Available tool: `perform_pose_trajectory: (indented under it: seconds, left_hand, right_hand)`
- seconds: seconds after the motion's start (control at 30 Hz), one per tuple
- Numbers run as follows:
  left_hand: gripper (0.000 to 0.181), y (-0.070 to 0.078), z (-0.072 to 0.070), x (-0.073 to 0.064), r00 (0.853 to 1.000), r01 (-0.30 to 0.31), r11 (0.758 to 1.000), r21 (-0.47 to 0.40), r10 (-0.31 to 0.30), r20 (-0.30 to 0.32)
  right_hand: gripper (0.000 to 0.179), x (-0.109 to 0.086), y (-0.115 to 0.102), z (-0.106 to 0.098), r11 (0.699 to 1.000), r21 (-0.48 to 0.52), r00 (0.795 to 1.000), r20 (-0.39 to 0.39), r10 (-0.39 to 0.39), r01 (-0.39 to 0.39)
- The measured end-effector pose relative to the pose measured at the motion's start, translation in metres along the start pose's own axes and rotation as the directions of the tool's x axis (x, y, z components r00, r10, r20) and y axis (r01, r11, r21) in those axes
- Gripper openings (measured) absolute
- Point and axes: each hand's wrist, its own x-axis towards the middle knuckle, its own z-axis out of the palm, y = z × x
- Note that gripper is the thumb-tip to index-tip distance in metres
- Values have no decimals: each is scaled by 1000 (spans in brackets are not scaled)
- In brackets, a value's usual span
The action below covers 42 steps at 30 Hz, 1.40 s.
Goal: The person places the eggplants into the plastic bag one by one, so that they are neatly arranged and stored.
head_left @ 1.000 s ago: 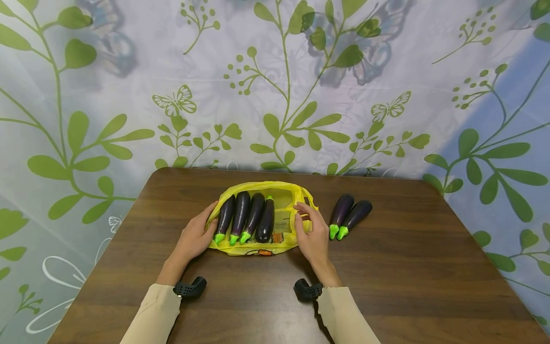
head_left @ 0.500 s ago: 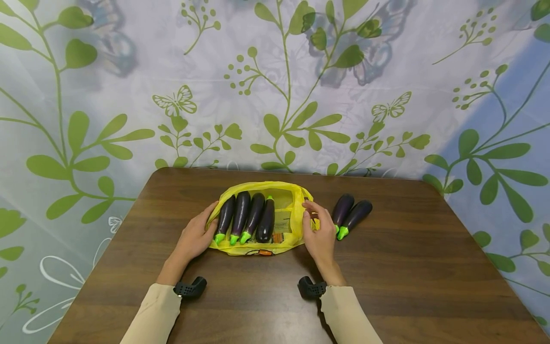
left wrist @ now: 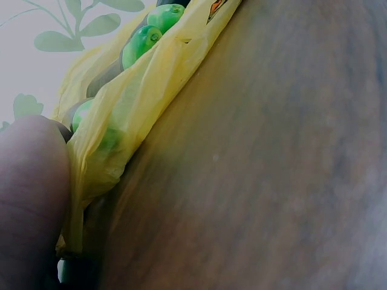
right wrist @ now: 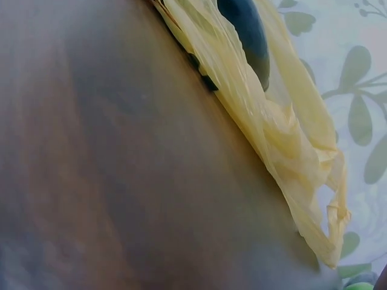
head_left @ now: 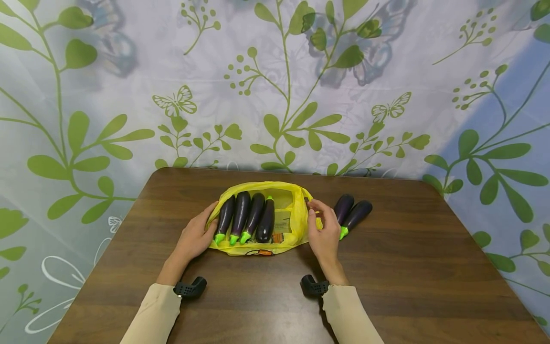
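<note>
A yellow plastic bag lies with its mouth spread wide on the table. Inside it several dark purple eggplants lie side by side, most with their green stem ends toward me. My left hand holds the bag's left edge, thumb over the rim and fingers outside. At the bag's right side is my right hand, its fingers loosely bent beside the bag's handle and gripping nothing visible. Just beyond that hand lie two more eggplants, their stem ends partly hidden behind it.
The brown wooden table extends on both sides of the bag. Behind its far edge hangs a pale cloth printed with green leaves and butterflies. A black wrist camera sits on my right wrist, another on my left.
My right hand has shifted to the right, off the bag's inner rim and closer to the two loose eggplants. The left hand and the eggplants stay in place.
</note>
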Motion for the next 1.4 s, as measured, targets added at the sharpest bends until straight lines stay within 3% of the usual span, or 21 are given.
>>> perform_pose_trajectory:
  seconds: [0.33,0.53,0.77,1.03,1.4]
  left_hand:
    - [57,-1,0,0,1000,-8,1000,-2,8,-5]
    - [57,-3,2,0,1000,-15,1000,3,15,-11]
    - [57,-2,2,0,998,-54,999,5,54,-38]
    - [58,-1,0,1,1000,-28,1000,-4,28,-12]
    - [58,-1,0,1,1000,-21,1000,-5,20,-3]
  right_hand:
    - [29,4,2,-4,1000,4,1000,-19,-1,1]
    - [28,1,21,-6,1000,-6,999,-41,19,-20]
    - [30,-4,49,-12,994,-55,994,-52,93,-96]
    - [29,-4,54,-19,985,-75,987,-48,153,-156]
    - [29,-2,61,-25,969,-107,970,-131,206,-220]
